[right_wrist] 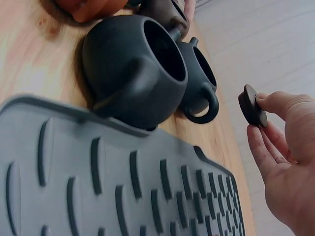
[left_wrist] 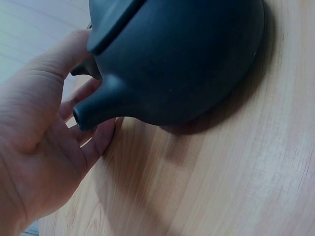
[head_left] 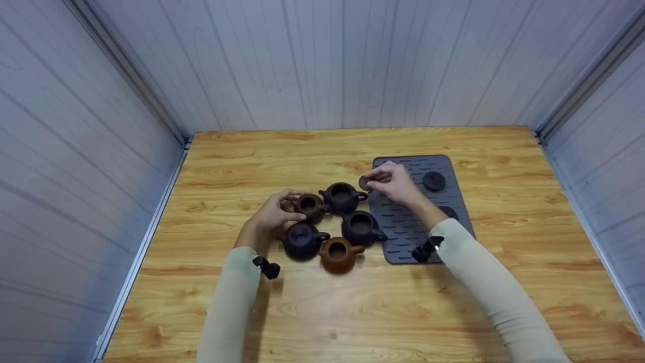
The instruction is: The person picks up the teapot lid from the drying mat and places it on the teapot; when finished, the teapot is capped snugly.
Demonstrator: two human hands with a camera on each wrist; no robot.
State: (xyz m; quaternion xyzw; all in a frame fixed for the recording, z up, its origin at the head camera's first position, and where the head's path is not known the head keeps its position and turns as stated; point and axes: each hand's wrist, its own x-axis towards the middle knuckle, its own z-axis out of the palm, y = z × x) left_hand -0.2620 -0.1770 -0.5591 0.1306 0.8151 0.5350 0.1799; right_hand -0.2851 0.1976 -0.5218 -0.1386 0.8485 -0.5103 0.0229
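My left hand [head_left: 272,212] holds a small brown teapot [head_left: 316,216] between thumb and fingers; its top is uncovered. Between the thumb and fingers of my right hand [head_left: 396,187], a small dark brown lid [right_wrist: 252,105] is pinched in the air, near the left edge of the grey slotted mat [head_left: 400,249]. Two dark lidless teapots stand close by, one at the back [head_left: 342,204] and one in the middle [head_left: 359,238]. In front of the left hand sits a dark teapot with its lid on [head_left: 302,247]. An orange-brown lidless teapot [head_left: 336,263] is nearest the front.
On the mat lies a dark round lid [head_left: 434,181], with another lid [head_left: 447,213] partly hidden by the right forearm. The teapots cluster tightly on the wooden table [head_left: 322,312]. Pale panel walls [head_left: 312,65] enclose the table at the back and sides.
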